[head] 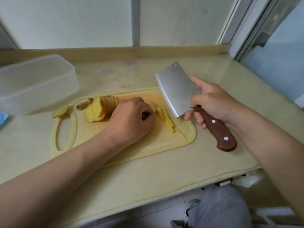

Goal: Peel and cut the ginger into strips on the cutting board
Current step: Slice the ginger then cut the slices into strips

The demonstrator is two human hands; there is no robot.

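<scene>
left hand point(131, 119) curled on ginger point(153, 106) | strips point(166, 117) just right of it, slices point(100, 109) just left | right hand point(212, 104) gripping cleaver point(176, 89), blade right of strips

The left hand point(130, 119) lies over the right end of the ginger slices point(102, 107), and its curled fingertips are tucked out of sight, so what they press or pinch cannot be told. Its forearm covers part of the cutting board's point(164, 142) near edge. The right hand point(212, 102) hides where the cleaver's point(177, 89) blade meets the handle. The container point(36, 83) and a blue thing point(3, 118) are cut off by the left edge. Pink and blue marks point(130, 62) on the counter point(148, 175) are too blurred to read. A shoe point(190, 209) at the bottom is blurred.
</scene>
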